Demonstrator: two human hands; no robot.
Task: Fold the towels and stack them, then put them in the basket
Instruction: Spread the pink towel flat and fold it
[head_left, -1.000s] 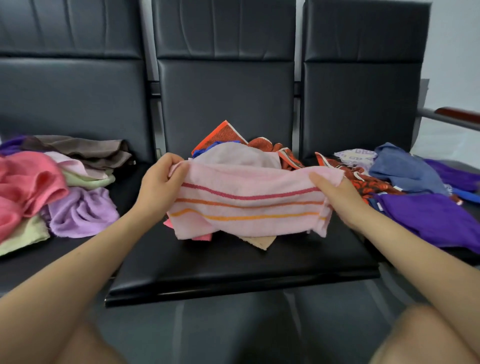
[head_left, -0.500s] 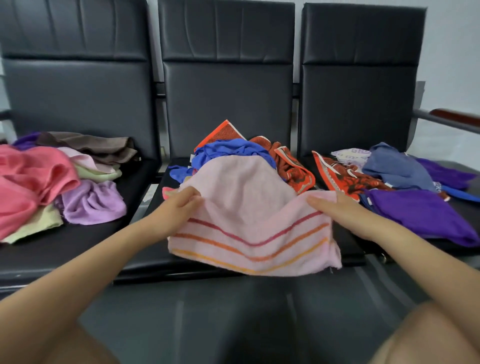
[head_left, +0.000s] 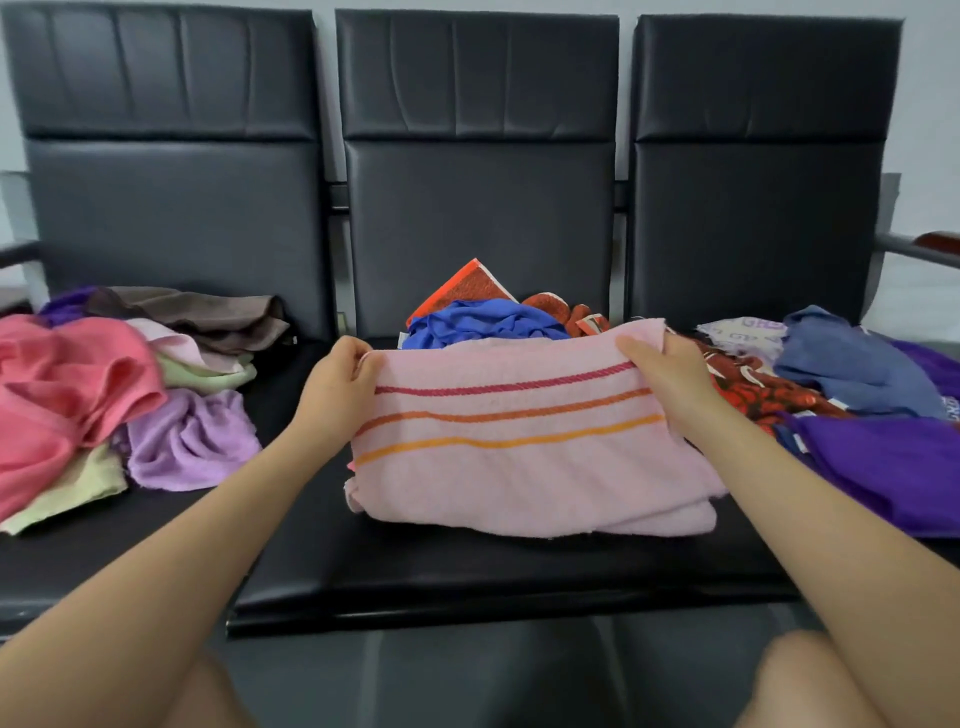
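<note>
Hands of ours are apart, and each one pinches a top corner of the pink striped towel (head_left: 524, 457): our left hand (head_left: 335, 387) at the left corner, our right hand (head_left: 670, 382) at the right; the towel lies folded on the middle black seat (head_left: 467, 577), in front of the blue cloth (head_left: 483, 322).

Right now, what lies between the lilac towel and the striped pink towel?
In the head view, only bare black seat and the left hand lie between lilac towel and striped pink towel.

Pink striped towel (head_left: 524, 457) between hands
</note>
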